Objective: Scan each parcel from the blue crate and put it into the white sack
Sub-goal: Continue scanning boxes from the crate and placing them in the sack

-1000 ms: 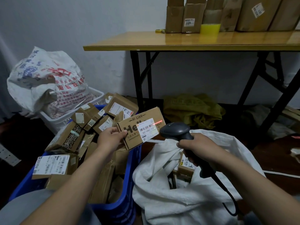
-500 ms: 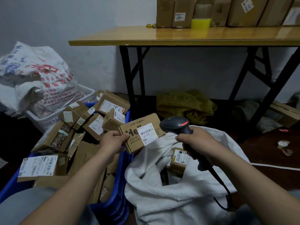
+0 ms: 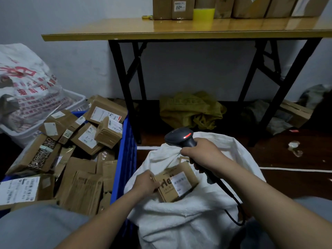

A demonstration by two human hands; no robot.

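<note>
Left hand (image 3: 146, 183): fingers curled round the left edge of a brown parcel (image 3: 177, 182), holding it in the mouth of the white sack (image 3: 179, 223).
Parcel: tilted, label side up, its lower end down inside the sack opening (the label print is too blurred to read).
Right hand (image 3: 203, 153): wrapped round the grip of a black scanner (image 3: 179, 136), whose head points left with a red light glowing on it; the cable hangs down over the sack.
Blue crate (image 3: 125, 159): just left of the sack, heaped with other parcels (image 3: 86, 139) bearing white labels.
Bench (image 3: 125, 29): behind, on black legs, carrying cardboard boxes (image 3: 179, 8) and a yellow roll (image 3: 203, 14).
Floor under the bench: a crumpled yellow-green bag (image 3: 192, 110).
Far left: a printed bag (image 3: 27, 87) in a white basket (image 3: 77, 97).
</note>
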